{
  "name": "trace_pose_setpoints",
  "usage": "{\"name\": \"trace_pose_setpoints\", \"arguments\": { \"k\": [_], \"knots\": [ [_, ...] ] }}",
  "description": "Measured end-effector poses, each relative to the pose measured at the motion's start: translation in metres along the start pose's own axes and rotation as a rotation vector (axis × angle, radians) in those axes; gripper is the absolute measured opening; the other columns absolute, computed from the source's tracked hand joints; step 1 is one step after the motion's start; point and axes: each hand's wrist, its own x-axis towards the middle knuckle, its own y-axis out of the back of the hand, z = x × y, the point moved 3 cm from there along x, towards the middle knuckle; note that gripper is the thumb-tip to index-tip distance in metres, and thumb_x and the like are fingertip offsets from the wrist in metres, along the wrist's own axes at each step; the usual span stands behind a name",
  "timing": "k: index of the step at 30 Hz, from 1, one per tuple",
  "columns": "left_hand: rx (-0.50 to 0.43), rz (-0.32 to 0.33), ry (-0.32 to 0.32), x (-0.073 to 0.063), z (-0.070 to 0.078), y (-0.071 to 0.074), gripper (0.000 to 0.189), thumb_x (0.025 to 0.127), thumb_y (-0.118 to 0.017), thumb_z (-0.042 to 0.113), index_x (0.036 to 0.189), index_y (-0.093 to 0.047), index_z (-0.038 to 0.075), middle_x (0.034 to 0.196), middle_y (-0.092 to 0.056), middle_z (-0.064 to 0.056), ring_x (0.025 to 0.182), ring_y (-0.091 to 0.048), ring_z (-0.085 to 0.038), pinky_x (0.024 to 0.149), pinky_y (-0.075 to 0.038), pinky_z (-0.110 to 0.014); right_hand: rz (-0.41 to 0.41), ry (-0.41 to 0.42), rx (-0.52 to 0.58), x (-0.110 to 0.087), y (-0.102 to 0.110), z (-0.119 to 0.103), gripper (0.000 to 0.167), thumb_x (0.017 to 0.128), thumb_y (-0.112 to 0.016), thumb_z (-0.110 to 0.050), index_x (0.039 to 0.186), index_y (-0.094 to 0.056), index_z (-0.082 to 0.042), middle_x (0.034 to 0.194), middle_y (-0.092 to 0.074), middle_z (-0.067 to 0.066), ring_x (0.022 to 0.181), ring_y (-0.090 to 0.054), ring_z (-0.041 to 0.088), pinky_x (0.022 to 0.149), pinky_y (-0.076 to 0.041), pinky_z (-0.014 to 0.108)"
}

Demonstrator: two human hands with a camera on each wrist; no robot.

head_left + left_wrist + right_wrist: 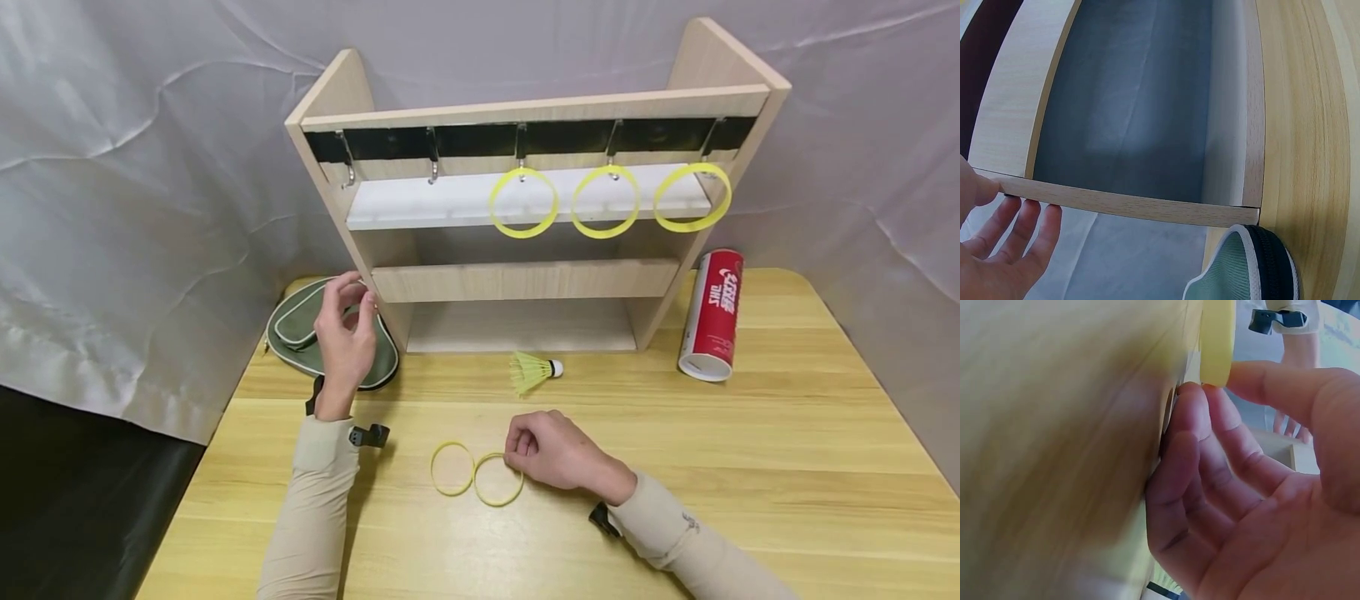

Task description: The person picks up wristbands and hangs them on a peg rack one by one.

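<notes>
In the head view my right hand (558, 450) pinches the near-side edge of a thin yellow ring (498, 504) low over the table; up close, thumb and fingertips meet on the yellow band (1216, 344). A second yellow ring (452, 494) lies beside it on the left. My left hand (347, 329) is at the left side panel of a light wooden rack (525, 282), its thumb at the panel's front edge and its fingertips along the outer face (1129, 205). Three yellow rings (525, 233) hang from the rack's middle and right hooks; the two left hooks (432, 171) hold nothing.
A yellow shuttlecock (532, 371) lies in front of the rack. To the right stands a red and white tube (716, 312), leaning slightly. A green zip pouch (300, 321) rests behind my left hand. Grey cloth (187, 150) hangs around the wooden table (787, 433).
</notes>
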Motion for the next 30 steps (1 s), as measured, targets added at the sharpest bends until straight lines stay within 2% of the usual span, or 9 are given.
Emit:
{"name": "trace_pose_setpoints", "arguments": {
  "k": [7,14,21,25,30],
  "knots": [
    [-0.001,0.004,-0.007,0.001,0.002,0.000,0.028,0.107,-0.066,0.001,0.134,-0.065,-0.003,0.109,-0.074,-0.025,0.093,-0.066,-0.007,0.076,-0.055,-0.010,-0.045,0.006,0.116,0.002,0.005,0.006,0.008,0.097,-0.080,-0.010,0.092,-0.074,-0.012,0.081,-0.070,-0.004,0.073,-0.064,0.005,0.070,-0.056,0.021],
    [0.003,0.001,-0.006,0.001,0.003,-0.001,0.028,0.107,-0.066,0.001,0.135,-0.065,-0.002,0.110,-0.074,-0.025,0.094,-0.065,-0.008,0.077,-0.054,-0.009,-0.044,-0.008,0.218,0.005,0.011,0.009,0.007,0.099,-0.080,-0.013,0.099,-0.074,-0.009,0.087,-0.073,0.001,0.075,-0.066,0.010,0.069,-0.056,0.020],
    [-0.005,0.001,-0.011,0.000,0.001,-0.002,0.028,0.107,-0.066,0.000,0.135,-0.065,-0.004,0.108,-0.074,-0.026,0.093,-0.066,-0.005,0.075,-0.054,-0.010,-0.070,-0.029,0.370,0.005,0.017,0.010,0.022,0.101,-0.075,-0.011,0.119,-0.072,0.002,0.100,-0.078,0.016,0.083,-0.073,0.025,0.069,-0.063,0.030],
    [-0.005,-0.004,-0.012,0.000,0.001,-0.002,0.028,0.107,-0.065,0.001,0.135,-0.065,-0.003,0.109,-0.074,-0.026,0.093,-0.066,-0.006,0.075,-0.054,-0.010,-0.045,-0.051,0.374,0.005,0.019,0.009,0.030,0.100,-0.077,-0.011,0.126,-0.072,0.002,0.105,-0.079,0.012,0.091,-0.076,0.021,0.076,-0.065,0.029],
    [-0.003,-0.004,-0.016,-0.001,0.001,-0.001,0.029,0.107,-0.066,0.000,0.135,-0.065,-0.003,0.109,-0.074,-0.026,0.091,-0.065,-0.010,0.075,-0.054,-0.009,-0.027,-0.070,0.402,0.007,0.021,0.006,0.034,0.098,-0.081,-0.014,0.126,-0.072,0.003,0.110,-0.079,0.011,0.097,-0.078,0.019,0.085,-0.065,0.025]
  ]
}}
